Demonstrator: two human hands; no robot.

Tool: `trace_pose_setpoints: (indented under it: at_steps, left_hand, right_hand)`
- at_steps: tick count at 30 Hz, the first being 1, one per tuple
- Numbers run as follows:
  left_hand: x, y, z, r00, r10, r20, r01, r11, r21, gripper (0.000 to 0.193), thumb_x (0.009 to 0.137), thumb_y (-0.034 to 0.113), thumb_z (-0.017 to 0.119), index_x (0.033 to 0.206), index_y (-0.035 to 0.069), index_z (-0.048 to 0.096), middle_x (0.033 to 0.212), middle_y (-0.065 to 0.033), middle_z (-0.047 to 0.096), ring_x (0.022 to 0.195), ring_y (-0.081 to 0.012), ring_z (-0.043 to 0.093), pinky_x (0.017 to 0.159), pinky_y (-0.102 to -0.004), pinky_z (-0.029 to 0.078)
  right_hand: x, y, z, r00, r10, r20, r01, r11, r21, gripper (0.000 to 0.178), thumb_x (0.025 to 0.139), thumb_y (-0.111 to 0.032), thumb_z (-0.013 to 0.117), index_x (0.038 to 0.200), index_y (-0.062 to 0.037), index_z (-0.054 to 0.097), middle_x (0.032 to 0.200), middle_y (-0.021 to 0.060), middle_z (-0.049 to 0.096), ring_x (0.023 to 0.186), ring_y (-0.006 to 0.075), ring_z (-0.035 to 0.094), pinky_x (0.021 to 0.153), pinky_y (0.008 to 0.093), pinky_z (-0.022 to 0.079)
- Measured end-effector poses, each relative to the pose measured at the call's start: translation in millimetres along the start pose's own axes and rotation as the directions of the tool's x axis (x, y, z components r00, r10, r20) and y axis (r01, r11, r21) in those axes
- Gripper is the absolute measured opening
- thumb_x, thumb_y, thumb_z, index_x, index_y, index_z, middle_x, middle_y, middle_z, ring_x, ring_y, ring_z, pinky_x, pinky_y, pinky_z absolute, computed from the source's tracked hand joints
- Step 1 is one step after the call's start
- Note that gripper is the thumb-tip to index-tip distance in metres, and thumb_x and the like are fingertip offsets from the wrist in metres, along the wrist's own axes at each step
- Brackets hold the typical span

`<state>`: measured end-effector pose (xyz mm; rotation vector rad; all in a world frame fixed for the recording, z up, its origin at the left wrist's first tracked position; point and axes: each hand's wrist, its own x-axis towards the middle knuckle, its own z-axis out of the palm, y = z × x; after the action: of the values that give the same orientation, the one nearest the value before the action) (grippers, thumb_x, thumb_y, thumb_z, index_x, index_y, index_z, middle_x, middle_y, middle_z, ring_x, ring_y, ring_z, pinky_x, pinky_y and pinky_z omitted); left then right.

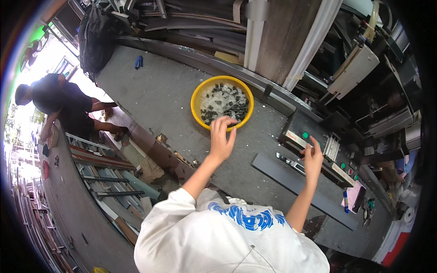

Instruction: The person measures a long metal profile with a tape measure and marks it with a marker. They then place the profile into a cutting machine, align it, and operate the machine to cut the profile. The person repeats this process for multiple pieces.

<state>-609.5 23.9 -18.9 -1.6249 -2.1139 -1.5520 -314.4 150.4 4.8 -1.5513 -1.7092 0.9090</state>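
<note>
Your left hand [221, 144] is at the near rim of the yellow bowl [194, 103], your right hand [312, 163] by a silver-and-black tool [287, 161].
The bowl sits on the grey desk [159, 86], holding small clear and dark pieces [224, 101]. Your left fingers curve, thumb spread from them; your right fingers are bent, but you cannot tell whether they grip the tool, beside a long grey strip [273, 170].

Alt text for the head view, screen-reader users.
A person's left hand is over the near rim of a yellow basin of small clear and black pieces; the right hand is beside a metallic tool and long grey strip on a grey workbench.
</note>
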Motion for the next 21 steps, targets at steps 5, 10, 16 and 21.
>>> trace_pose_setpoints:
  at_steps: [5,10,16,21]
  left_hand:
    - [95,-23,33,0.945,0.206,0.252,-0.242,0.963,0.121,0.028,0.09,0.018,0.063,0.115,0.006,0.062,0.117,-0.0175,0.059,0.113,-0.0363,0.054,0.099,-0.0462,0.042]
    - [203,-53,79,0.837,0.305,0.455,-0.458,0.844,0.277,0.042,0.082,0.027,0.074,0.117,0.006,0.063,0.118,-0.0176,0.062,0.112,-0.0354,0.058,0.095,-0.0441,0.046]
    - [252,-83,86,0.619,0.097,0.78,-0.526,0.788,0.32,0.037,0.086,0.037,0.068,0.109,0.008,0.072,0.108,-0.0157,0.069,0.105,-0.0355,0.061,0.09,-0.0449,0.048]
    - [258,-78,87,0.516,0.125,0.847,-0.64,0.713,0.285,0.037,0.092,0.036,0.06,0.112,0.009,0.072,0.112,-0.0155,0.068,0.105,-0.0354,0.06,0.091,-0.044,0.047]
  right_hand:
    - [-34,15,8,0.999,0.01,0.036,-0.021,0.95,0.313,0.032,0.1,-0.015,0.056,0.129,-0.0033,0.059,0.071,0.004,0.066,0.058,0.0062,0.055,0.054,0.0228,0.045]
    - [-27,37,-58,0.991,0.052,-0.125,0.0,0.922,0.388,0.029,0.1,-0.013,0.054,0.125,-0.001,0.062,0.075,0.0046,0.068,0.06,0.0056,0.056,0.056,0.0207,0.045]
    - [-15,76,-127,0.939,0.218,-0.265,-0.071,0.88,0.47,0.029,0.102,-0.017,0.051,0.123,-0.0018,0.063,0.079,0.0044,0.069,0.059,0.0036,0.055,0.053,0.0174,0.041]
    - [-5,95,-125,0.941,0.226,-0.252,-0.071,0.859,0.507,0.028,0.102,-0.017,0.051,0.119,-0.0011,0.065,0.079,0.0044,0.068,0.059,0.0047,0.056,0.054,0.0182,0.042]
